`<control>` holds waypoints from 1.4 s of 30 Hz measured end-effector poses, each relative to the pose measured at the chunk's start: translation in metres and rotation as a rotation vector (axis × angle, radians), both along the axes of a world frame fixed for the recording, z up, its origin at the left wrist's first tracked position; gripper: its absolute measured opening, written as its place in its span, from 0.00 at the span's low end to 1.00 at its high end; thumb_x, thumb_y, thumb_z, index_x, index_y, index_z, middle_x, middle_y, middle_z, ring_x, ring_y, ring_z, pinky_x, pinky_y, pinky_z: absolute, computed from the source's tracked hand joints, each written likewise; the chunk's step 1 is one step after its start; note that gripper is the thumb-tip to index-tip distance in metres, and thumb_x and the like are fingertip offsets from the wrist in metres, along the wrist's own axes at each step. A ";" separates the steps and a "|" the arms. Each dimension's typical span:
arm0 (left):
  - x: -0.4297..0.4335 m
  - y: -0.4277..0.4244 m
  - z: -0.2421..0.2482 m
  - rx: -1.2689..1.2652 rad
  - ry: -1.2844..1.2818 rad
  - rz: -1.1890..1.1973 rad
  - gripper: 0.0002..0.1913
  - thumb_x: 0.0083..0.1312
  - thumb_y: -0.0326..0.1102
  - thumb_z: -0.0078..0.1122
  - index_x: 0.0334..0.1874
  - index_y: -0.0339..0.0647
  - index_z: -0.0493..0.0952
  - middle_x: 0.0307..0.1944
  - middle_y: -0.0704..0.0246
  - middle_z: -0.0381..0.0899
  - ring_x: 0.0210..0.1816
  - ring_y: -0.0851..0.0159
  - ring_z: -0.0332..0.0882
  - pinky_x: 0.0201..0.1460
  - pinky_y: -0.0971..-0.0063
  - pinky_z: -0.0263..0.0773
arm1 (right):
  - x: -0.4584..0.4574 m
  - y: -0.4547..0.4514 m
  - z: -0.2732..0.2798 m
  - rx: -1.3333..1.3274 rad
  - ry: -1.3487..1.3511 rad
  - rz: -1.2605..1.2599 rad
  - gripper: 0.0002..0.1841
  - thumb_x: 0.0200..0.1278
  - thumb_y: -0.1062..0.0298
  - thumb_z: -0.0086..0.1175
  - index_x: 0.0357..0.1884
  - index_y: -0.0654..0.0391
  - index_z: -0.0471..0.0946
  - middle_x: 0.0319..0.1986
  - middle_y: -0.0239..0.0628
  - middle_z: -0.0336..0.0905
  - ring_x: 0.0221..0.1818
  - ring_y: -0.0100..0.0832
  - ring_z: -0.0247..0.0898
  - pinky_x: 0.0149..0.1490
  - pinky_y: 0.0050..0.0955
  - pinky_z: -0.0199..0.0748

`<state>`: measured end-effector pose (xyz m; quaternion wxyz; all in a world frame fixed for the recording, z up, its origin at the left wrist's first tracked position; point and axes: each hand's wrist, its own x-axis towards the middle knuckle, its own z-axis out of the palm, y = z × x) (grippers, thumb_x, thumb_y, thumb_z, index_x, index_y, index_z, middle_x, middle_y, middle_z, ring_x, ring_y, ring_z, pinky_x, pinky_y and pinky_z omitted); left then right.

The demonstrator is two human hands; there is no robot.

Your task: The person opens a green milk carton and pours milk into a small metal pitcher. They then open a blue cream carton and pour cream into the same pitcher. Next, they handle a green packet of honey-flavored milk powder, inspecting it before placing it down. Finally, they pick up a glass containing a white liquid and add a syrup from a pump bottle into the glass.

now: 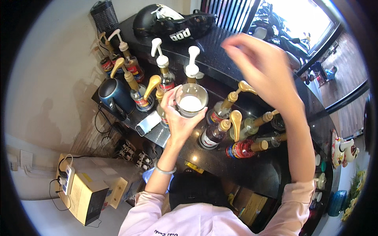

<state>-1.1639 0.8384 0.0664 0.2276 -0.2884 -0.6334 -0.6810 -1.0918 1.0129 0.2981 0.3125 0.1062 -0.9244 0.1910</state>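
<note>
My left hand (180, 121) holds a clear glass (192, 99) with white contents, above the dark counter and among pump-topped syrup bottles. Blurred, my right hand (260, 65) is raised over the counter's right side, its fingers bent and nothing visible in them. White pumps top a bottle (167, 78) behind the glass and another beside it. A gold-pump bottle (217, 110) stands just right of the glass. Nearer me are a dark bottle (210, 136) with a gold pump and a red bottle (240, 149) that leans in the view.
A blue electric kettle (113, 96) stands at the counter's left, near a phone-like silver slab (147, 123). A black helmet (174, 23) rests on the raised black ledge (215, 56). Several more syrup bottles line the back left. A power strip (68, 180) lies on a box at lower left.
</note>
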 end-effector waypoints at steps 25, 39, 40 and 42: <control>-0.043 0.024 0.015 -0.040 -0.055 0.024 0.57 0.46 0.31 0.87 0.75 0.36 0.53 0.66 0.50 0.68 0.67 0.49 0.74 0.73 0.57 0.70 | -0.208 0.012 -0.123 0.258 -0.468 -0.351 0.25 0.77 0.51 0.38 0.48 0.53 0.87 0.51 0.50 0.87 0.59 0.58 0.79 0.62 0.63 0.69; -0.041 0.021 0.011 -0.082 -0.089 0.038 0.57 0.47 0.34 0.87 0.75 0.40 0.52 0.64 0.48 0.71 0.65 0.52 0.76 0.71 0.58 0.71 | -0.205 -0.004 -0.090 0.451 -0.421 -0.445 0.21 0.74 0.54 0.45 0.45 0.53 0.89 0.49 0.45 0.87 0.60 0.47 0.77 0.65 0.54 0.64; -0.041 0.021 0.011 -0.081 -0.083 0.040 0.57 0.47 0.34 0.87 0.75 0.40 0.52 0.64 0.48 0.71 0.65 0.52 0.76 0.71 0.58 0.71 | -0.204 -0.005 -0.091 0.441 -0.434 -0.455 0.21 0.74 0.55 0.45 0.45 0.53 0.89 0.50 0.45 0.87 0.60 0.47 0.77 0.65 0.54 0.64; -0.041 0.021 0.011 -0.084 -0.072 0.049 0.57 0.47 0.34 0.87 0.75 0.39 0.52 0.64 0.48 0.71 0.65 0.51 0.76 0.71 0.58 0.71 | -0.202 -0.005 -0.096 0.429 -0.426 -0.454 0.21 0.75 0.54 0.44 0.45 0.53 0.88 0.49 0.46 0.87 0.59 0.48 0.77 0.63 0.55 0.66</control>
